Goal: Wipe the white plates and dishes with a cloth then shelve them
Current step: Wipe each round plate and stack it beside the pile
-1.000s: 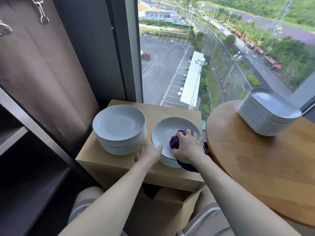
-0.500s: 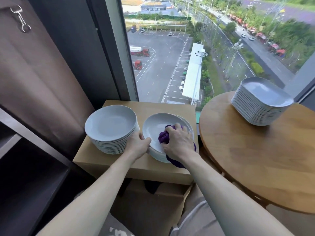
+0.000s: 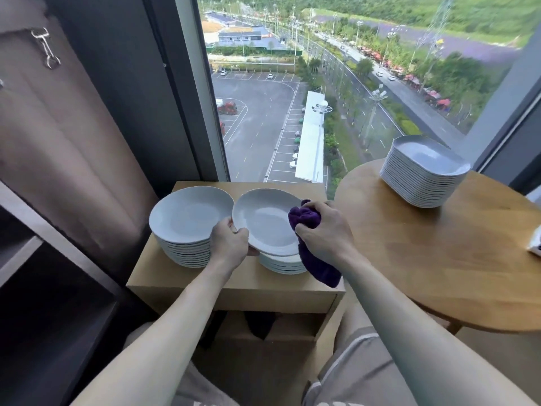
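- On the wooden stand point(image 3: 234, 291) by the window, the top plate point(image 3: 263, 221) is now raised off the right stack point(image 3: 281, 265) and tilted. Half a second ago it lay flat on that stack.
- Left hand point(image 3: 229, 244): fingers and thumb pinch the plate's near-left rim and carry its weight.
- Right hand point(image 3: 322, 227): curled round the bunched purple cloth point(image 3: 304, 218). The cloth has moved from the plate's centre to its right rim, and its tail hangs below.
- Judgement: the centre wipe appears complete, and the rim or underside comes next.
- Left stack point(image 3: 190, 212): just beside the raised plate, so there is a risk of contact.
- Remaining work: the dishes point(image 3: 421, 174) on the round table point(image 3: 439, 259), far right. The dark shelf point(image 3: 44, 288) stands at left.
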`<state>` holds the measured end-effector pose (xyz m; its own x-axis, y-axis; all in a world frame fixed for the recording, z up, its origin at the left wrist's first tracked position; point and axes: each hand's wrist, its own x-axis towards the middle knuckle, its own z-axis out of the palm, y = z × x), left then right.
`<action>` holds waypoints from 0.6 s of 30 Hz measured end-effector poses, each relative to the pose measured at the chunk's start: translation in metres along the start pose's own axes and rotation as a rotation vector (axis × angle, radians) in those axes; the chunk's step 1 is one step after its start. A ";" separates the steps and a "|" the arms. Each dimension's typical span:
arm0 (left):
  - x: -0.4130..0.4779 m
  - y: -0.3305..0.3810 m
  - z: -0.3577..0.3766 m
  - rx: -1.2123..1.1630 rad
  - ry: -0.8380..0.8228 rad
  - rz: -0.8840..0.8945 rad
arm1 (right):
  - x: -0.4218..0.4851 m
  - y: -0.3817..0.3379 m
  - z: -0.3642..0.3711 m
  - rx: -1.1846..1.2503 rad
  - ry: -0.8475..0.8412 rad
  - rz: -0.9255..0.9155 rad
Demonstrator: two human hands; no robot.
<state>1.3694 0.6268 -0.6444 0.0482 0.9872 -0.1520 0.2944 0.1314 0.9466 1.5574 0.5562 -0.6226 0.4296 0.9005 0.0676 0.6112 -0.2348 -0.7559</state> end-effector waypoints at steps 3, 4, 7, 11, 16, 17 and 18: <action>0.006 0.003 -0.026 -0.024 0.059 0.030 | 0.008 -0.021 0.002 0.018 0.028 -0.032; 0.009 0.002 -0.037 -0.020 0.077 0.041 | 0.012 -0.029 0.004 0.021 0.030 -0.048; 0.022 -0.005 -0.067 0.002 0.118 0.059 | 0.022 -0.054 0.014 0.015 0.014 -0.093; 0.039 -0.019 -0.107 -0.008 0.186 0.032 | 0.039 -0.080 0.031 0.036 0.007 -0.121; 0.051 -0.026 -0.141 0.021 0.277 -0.002 | 0.055 -0.095 0.051 0.065 -0.023 -0.131; 0.053 -0.029 -0.145 0.014 0.284 -0.026 | 0.056 -0.095 0.053 0.062 -0.037 -0.133; 0.055 -0.030 -0.149 0.012 0.285 -0.049 | 0.057 -0.093 0.054 0.064 -0.047 -0.130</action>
<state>1.2209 0.6909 -0.6387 -0.2360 0.9656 -0.1097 0.3014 0.1800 0.9364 1.4892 0.6491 -0.5832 0.3171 0.9383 0.1376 0.6152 -0.0931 -0.7828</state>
